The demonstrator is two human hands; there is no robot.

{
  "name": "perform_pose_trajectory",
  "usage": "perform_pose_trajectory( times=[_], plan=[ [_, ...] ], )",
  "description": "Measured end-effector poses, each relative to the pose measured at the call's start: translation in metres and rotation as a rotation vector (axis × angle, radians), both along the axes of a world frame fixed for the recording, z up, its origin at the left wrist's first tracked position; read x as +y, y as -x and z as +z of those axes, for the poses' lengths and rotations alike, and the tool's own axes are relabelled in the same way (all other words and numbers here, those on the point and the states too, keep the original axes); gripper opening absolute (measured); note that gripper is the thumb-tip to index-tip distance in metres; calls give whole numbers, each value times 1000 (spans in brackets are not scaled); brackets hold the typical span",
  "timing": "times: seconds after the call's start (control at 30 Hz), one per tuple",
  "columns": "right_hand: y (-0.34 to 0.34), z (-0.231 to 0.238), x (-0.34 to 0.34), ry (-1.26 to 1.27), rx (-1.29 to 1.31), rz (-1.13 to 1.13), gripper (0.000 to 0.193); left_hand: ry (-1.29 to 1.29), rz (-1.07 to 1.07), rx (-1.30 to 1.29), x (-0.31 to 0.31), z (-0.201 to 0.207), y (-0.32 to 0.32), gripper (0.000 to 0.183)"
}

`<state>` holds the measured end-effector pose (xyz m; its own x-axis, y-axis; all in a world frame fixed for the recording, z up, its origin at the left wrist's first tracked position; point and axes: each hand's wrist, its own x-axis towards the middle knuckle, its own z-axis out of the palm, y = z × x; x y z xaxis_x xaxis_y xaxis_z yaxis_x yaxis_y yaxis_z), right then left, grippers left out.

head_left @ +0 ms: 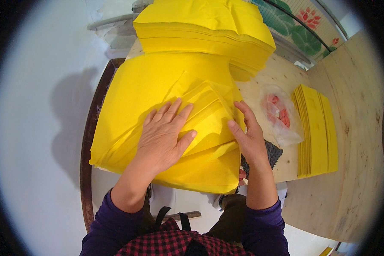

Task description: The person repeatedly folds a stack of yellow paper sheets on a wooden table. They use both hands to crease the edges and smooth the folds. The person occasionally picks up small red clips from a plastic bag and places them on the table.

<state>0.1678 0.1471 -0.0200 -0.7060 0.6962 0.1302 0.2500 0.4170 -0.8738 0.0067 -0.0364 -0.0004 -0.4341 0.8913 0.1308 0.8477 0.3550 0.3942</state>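
Observation:
Bright yellow cloth sheets (132, 94) lie layered in front of me on a wooden board, and some of them are folded over into creased pleats (205, 100). My left hand (164, 130) rests flat on the pleated layers, fingers stretched forward and thumb out to the side. At the right edge of the folded cloth is my right hand (251, 136), its thumb and forefinger apart; the thumb side is at the cloth's edge and nothing shows between the fingers. The other fingers of the right hand are partly hidden.
Behind stands a thick stack of yellow cloth (205, 40). To the right are a clear plastic bag (286, 128) with red strips inside, a dark textured scrap (273, 153) and folded yellow bundles (315, 132). A wooden panel (354, 128) rises at the far right, a white wall at left.

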Motion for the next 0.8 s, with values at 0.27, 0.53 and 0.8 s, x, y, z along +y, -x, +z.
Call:
perform_pose_trajectory(
  times=[0.27, 0.53, 0.8],
  plan=[
    [4, 5, -3, 75, -73, -2, 66, 8, 5, 2, 0, -1, -1, 61],
    [-12, 15, 4, -137, -214, 121, 88, -1, 9, 2, 0, 0, -1, 58],
    [-4, 12, 4, 70, -38, 25, 80, -2, 3, 7, 0, 0, 0, 58]
  ],
)
